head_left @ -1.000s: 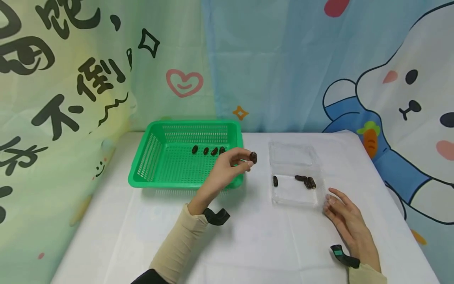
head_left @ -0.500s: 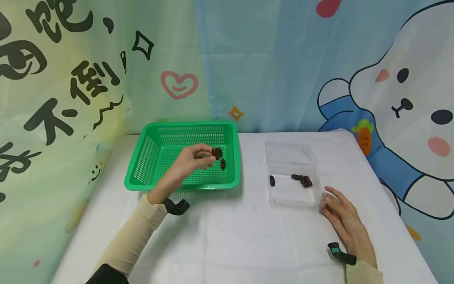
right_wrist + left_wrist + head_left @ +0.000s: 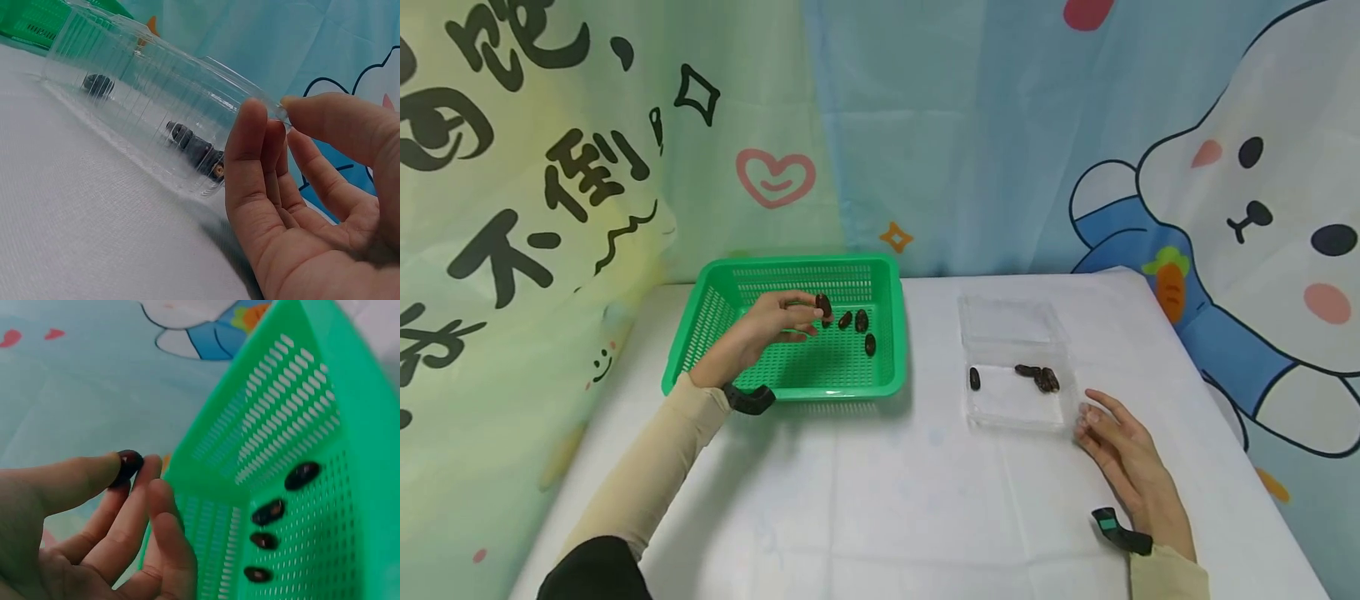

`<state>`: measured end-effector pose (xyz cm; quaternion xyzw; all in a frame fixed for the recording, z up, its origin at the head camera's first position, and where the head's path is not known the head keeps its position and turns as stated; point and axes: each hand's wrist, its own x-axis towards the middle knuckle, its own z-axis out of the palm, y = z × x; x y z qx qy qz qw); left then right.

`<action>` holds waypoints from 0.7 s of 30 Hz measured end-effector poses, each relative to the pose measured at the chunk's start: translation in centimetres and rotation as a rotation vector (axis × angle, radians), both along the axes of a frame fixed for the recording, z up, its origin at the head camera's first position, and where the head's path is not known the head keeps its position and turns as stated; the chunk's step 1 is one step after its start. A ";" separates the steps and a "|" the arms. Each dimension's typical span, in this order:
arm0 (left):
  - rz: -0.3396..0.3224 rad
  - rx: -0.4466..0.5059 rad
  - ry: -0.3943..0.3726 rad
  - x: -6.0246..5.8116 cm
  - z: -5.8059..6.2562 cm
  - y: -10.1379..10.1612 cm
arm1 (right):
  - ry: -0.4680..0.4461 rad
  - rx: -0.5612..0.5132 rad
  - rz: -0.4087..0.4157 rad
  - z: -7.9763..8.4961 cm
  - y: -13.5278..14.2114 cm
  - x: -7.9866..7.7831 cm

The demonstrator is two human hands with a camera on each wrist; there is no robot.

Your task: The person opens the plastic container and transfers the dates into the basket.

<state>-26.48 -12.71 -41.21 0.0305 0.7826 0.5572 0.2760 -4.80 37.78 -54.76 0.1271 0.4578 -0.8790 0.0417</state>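
Between thumb and fingertips, my left hand (image 3: 775,321) pinches a dark brown, glossy date (image 3: 128,467). It is over the left-middle part of the green plastic basket (image 3: 700,292). Several other dates lie on the basket floor, among them one date (image 3: 870,344) nearer the front. My right hand (image 3: 1131,467) pinches the right rim of a clear plastic box (image 3: 156,62) with thumb and fingers. The box stands on the table with its lid (image 3: 1007,321) folded back. Inside are a single date (image 3: 974,378) at the left and a small cluster of dates (image 3: 1045,379) at the right.
A white cloth (image 3: 925,500) covers the table under both containers. Behind it hangs a printed curtain (image 3: 940,150) with a cartoon bear and lettering. The basket stands left of the box, near the table's back edge.
My left hand has moved left with the date, from right of the basket to above its inside. A date now shows nearer the basket's front. The right hand stays at the box rim.
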 end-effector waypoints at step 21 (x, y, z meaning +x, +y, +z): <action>-0.293 -0.310 -0.091 -4.8 -4.5 1.9 | 0.007 0.003 -0.007 0.1 0.1 0.4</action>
